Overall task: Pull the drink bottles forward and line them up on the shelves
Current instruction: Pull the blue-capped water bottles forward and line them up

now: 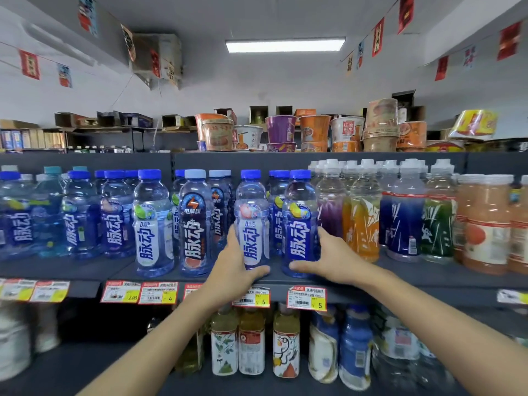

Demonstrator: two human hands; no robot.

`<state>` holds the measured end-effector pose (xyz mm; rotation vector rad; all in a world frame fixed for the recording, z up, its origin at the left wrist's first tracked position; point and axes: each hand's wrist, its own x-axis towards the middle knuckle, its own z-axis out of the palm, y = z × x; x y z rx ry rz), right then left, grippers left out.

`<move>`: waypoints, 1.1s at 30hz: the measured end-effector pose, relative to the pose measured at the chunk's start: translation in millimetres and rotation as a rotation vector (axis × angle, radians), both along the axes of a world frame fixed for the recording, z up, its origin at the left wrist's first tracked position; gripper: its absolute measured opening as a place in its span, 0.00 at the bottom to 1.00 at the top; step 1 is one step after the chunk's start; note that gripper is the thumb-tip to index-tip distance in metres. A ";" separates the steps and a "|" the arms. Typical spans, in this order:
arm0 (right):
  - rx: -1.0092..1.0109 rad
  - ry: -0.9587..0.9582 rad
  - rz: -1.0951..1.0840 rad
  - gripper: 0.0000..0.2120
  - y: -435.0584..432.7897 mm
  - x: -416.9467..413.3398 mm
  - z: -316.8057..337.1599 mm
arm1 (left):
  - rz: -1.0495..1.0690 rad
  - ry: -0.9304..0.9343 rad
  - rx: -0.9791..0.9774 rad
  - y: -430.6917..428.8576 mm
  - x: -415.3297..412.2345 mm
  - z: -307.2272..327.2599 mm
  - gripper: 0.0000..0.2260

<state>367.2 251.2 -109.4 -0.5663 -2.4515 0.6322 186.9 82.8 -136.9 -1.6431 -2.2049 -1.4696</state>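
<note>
Blue-capped drink bottles stand in rows on the dark middle shelf (pixel 400 274). My left hand (pixel 234 261) grips the lower part of a bottle with a white and blue label (pixel 251 212), thumb across its base. My right hand (pixel 328 261) grips a bottle with a dark blue label (pixel 300 221) right beside it, thumb under its front. Both bottles stand upright near the shelf's front edge. To their left stand an electrolyte bottle with a dark label (pixel 195 224) and a white-labelled bottle (pixel 151 224), also near the front.
Clear-capped colourful bottles (pixel 400 212) and orange juice bottles (pixel 485 224) fill the shelf to the right. Instant noodle cups (pixel 314 132) sit on the top shelf. Price tags (pixel 307 298) hang on the shelf edge. Tea and blue-labelled bottles (pixel 251 341) stand on the shelf below.
</note>
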 end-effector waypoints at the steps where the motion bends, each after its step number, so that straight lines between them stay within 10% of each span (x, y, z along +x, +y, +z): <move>1: 0.003 -0.009 0.004 0.47 0.8 1.1 -1.8 | 0.006 0.017 -0.001 0.5 -3.1 -1.4 0.46; 33: -0.011 0.019 0.058 0.42 -8.8 -7.0 -13.2 | -0.028 0.185 -0.009 -9.9 -34.8 -5.9 0.46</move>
